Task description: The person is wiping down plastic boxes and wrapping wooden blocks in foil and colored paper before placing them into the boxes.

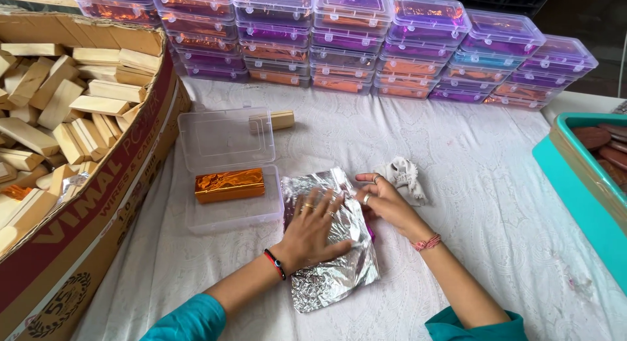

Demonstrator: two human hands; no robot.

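Covering the table, a white cloth [470,184] bears silver foil [333,249] under both hands [313,230], pressed flat.

head cam | looks steeply down, close | over table [496,204]

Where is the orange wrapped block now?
In the head view, the orange wrapped block lies inside the open clear box, left of the silver foil sheet under the left hand.

A white patterned cloth [496,204] covers the table. Along the far edge stand stacked clear boxes [366,41] with purple and orange contents. A big cardboard box [98,204] of wooden blocks [59,112] sits at left, a teal tray [575,184] at right. Soft, even light.
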